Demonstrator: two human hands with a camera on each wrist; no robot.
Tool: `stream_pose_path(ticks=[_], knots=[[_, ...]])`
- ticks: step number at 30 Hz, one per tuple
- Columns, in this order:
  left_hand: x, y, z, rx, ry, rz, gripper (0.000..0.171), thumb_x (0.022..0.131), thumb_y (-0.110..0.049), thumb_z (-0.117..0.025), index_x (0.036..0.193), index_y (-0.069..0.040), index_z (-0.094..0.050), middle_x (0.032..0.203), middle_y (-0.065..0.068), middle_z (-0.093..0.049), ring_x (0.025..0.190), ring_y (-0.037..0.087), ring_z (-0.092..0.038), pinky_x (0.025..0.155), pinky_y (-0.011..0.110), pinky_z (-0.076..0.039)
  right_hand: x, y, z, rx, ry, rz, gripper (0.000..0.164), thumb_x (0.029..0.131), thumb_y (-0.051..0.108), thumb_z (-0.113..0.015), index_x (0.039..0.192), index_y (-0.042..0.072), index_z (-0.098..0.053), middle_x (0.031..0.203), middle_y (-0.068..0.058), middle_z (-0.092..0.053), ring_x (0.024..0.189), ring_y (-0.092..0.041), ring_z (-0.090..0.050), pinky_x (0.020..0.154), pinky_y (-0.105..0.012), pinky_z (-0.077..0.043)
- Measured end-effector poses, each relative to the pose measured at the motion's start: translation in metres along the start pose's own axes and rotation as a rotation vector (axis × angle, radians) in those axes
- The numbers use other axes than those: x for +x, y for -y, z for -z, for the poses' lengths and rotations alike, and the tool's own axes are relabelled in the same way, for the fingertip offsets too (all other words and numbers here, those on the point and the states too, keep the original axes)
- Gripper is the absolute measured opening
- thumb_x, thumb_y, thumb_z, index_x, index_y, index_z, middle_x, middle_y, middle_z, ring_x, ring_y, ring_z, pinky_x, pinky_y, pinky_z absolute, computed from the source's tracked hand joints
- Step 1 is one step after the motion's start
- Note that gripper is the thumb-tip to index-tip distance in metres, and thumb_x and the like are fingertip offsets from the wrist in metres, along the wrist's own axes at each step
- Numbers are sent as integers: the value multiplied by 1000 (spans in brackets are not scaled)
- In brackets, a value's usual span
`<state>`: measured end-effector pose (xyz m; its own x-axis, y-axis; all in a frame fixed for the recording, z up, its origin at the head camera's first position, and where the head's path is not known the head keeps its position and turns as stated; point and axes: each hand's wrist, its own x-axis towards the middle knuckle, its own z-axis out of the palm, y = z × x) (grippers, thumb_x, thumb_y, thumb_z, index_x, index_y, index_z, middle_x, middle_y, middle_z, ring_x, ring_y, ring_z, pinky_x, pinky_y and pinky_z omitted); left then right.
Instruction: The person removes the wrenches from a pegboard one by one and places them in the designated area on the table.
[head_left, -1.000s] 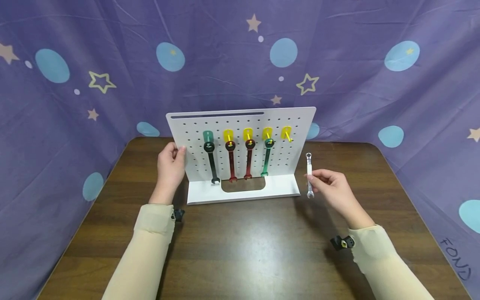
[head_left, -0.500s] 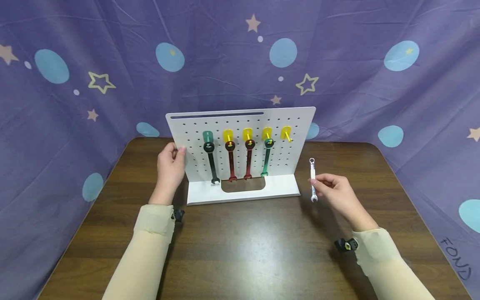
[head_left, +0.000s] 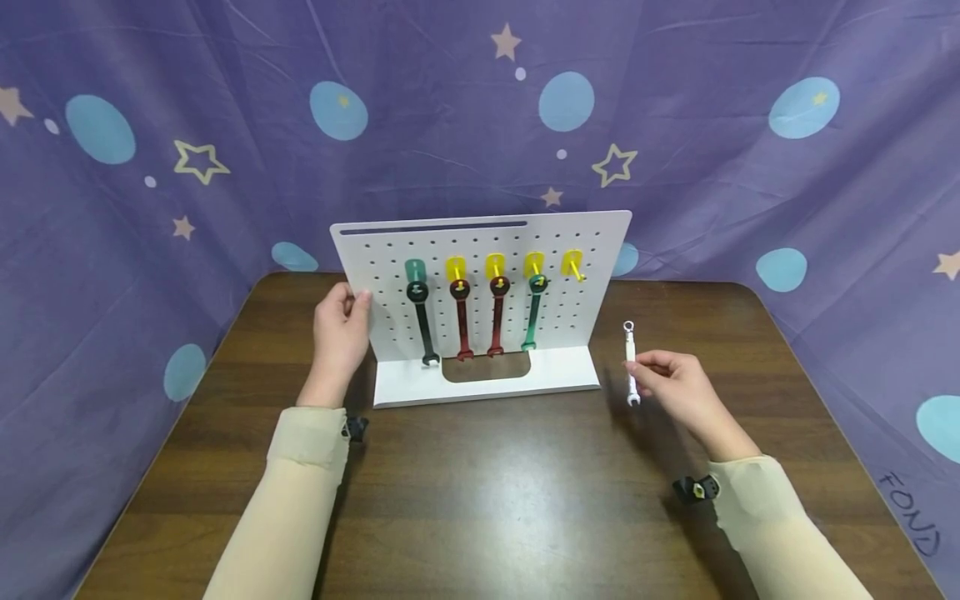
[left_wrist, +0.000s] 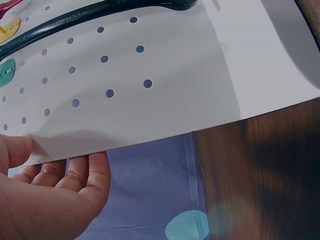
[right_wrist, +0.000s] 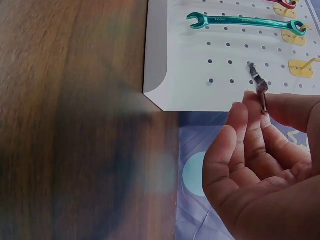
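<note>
My left hand (head_left: 339,342) grips the left edge of a white pegboard stand (head_left: 390,329), thumb in front and fingers behind, as the left wrist view also shows. To the right of the board, my right hand (head_left: 671,382) pinches a small silver combination wrench (head_left: 629,340) by its middle. It stands nearly upright, ring end at the top; the right wrist view shows it edge-on. From hooks on the board hang a dark wrench (head_left: 424,329), two red wrenches (head_left: 462,321) and a green wrench (head_left: 533,315). The rightmost yellow hook (head_left: 573,265) carries nothing.
The stand's white base (head_left: 558,371) with its cut-out rests on a brown wooden table (head_left: 480,492). A purple curtain (head_left: 465,150) with stars and blue spots hangs behind and at both sides.
My right hand has drawn a little to the right and nearer to me, away from the board, with the silver wrench in it. My left hand keeps its place on the board's edge.
</note>
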<state>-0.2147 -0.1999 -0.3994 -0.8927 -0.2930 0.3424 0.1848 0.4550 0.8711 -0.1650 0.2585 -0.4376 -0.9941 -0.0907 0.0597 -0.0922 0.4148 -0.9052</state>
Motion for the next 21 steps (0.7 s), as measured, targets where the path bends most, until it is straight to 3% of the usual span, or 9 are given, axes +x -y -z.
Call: stream_pose_path(ticks=[7,14,21], knots=[[1,1,-1,-2,-2,-3,21,106,-11,-55,110,8,-64,84,21,-63,66,18,-47,55,23,-38,-1,-4,1,-19,31,-59,28,98,10,-69,109,-16,-67,86,-20,-70,70,-19,-65,63,-31,-55],[1,0,-1,2,-7,-8,21,106,-11,-56,110,7,-64,82,20,-61,65,18,-45,54,24,-36,-1,-8,1,-57,34,-63,28,99,11,-69,109,-15,-67,86,-19,-71,70,-17,-65,63,-33,-56],[1,1,-1,3,-10,-5,19,105,-10,-57,109,7,-64,83,18,-62,65,17,-45,55,24,-36,-2,-12,1,-185,13,-53,28,99,17,-69,105,-11,-71,79,-9,-71,76,-29,-67,62,-26,-51]])
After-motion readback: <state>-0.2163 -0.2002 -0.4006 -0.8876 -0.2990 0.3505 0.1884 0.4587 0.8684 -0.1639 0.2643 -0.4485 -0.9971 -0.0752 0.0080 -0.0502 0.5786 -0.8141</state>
